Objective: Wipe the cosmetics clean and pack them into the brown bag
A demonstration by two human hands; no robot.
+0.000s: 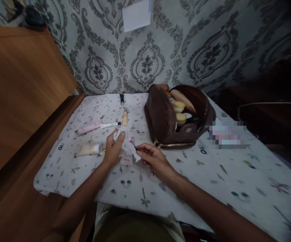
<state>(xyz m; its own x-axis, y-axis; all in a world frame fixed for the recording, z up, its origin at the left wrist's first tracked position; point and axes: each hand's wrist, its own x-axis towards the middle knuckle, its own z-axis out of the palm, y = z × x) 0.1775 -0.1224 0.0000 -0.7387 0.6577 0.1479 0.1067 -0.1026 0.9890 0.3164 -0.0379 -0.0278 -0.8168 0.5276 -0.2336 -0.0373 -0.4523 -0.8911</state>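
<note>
My left hand (113,148) is closed, its thumb pressed over a crumpled white tissue or wipe (129,148). The tissue's far end is pinched between the fingers of my right hand (153,157), with a small dark spot at the fingertips that I cannot make out. Just below the tissue is a small clear-and-white item with pink print (126,160), partly covered. Beside my left hand lies a beige tube with a white cap (86,149). Beyond it are a pink tube (88,127), a slim white tube (108,125) and a small beige tube (125,117).
A brown cosmetic bag (160,117) stands unzipped at the back right, filled with yellow-lidded jars and other items. A small black tube (121,98) lies near the wall. Right of the bag is a blurred-out patch (227,135). A wooden cabinet (21,67) borders the left.
</note>
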